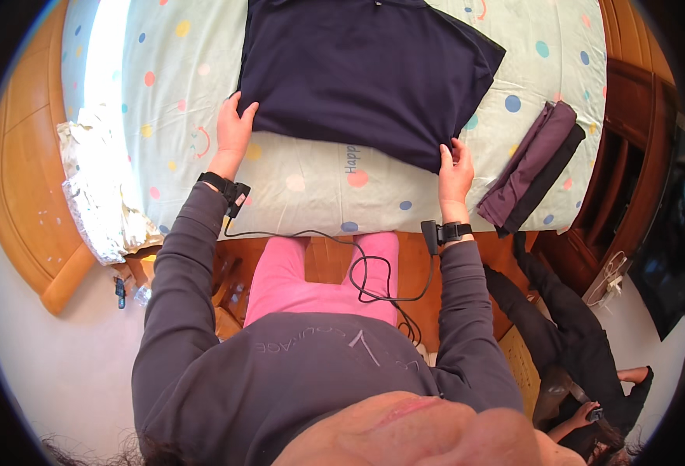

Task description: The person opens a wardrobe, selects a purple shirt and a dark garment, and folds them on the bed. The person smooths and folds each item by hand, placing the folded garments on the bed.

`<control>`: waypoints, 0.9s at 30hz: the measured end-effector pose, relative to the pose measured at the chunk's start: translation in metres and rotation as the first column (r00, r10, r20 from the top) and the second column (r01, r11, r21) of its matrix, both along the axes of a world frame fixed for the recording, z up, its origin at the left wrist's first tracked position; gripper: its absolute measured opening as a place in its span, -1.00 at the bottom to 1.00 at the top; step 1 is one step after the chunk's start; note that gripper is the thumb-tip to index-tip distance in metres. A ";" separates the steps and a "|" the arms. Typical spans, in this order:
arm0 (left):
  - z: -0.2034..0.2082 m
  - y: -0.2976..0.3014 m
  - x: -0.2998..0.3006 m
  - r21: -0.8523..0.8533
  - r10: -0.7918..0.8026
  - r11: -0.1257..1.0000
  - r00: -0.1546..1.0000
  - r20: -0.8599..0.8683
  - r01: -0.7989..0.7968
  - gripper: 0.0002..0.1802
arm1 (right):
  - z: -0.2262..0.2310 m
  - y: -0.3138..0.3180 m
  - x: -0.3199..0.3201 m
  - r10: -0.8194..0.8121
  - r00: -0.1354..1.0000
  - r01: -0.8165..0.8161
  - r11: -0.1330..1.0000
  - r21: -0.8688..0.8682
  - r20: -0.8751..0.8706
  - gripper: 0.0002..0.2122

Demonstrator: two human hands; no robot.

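Observation:
A dark navy top (358,78) lies spread on the bed, its upper part running out of view at the far edge. At its near left corner, my left hand (234,132) is closed on the edge of the cloth, the thumb showing at the border. My right hand (456,175) grips the near right corner, thumb and fingers at the fabric. Between the two hands the hem sags toward me in a slant, lower on the right. To the right of my right hand lie folded or rolled garments, one purple (527,159) and one black (546,180).
The bed (296,182) has a pale green sheet with coloured dots. White bunched cloth (97,194) sits at its left edge. A black cable (311,233) links the straps on my wrists. Another person (568,334) in dark clothes is at lower right, near a wooden cabinet (630,140).

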State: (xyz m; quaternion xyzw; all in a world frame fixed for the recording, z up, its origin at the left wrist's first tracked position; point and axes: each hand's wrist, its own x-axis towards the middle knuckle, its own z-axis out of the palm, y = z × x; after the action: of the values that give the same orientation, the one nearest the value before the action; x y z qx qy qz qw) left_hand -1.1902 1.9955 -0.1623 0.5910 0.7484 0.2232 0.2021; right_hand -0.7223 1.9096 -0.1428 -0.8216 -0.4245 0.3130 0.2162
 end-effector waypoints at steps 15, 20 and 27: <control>0.061 0.080 0.017 -0.348 0.259 0.932 0.481 0.838 0.105 -0.50 | 0.026 0.114 0.009 0.018 0.601 0.145 0.981 0.131 -0.799 -0.34; 0.165 0.119 0.029 -0.220 0.204 0.975 0.251 0.946 0.040 -0.60 | 0.120 0.184 0.013 0.143 0.666 0.041 0.973 0.228 -0.732 -0.31; 0.274 0.018 0.060 0.009 -0.016 0.999 0.223 0.975 0.033 -0.40 | 0.228 0.249 0.047 0.282 0.664 -0.154 0.958 0.243 -0.692 -0.45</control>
State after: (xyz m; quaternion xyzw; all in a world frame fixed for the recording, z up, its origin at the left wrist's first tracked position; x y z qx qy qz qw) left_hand -1.1307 2.0138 0.1116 0.3331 0.4517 0.5346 0.6319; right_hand -0.6756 2.1590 0.0854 -0.5551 -0.4252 0.5976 0.3924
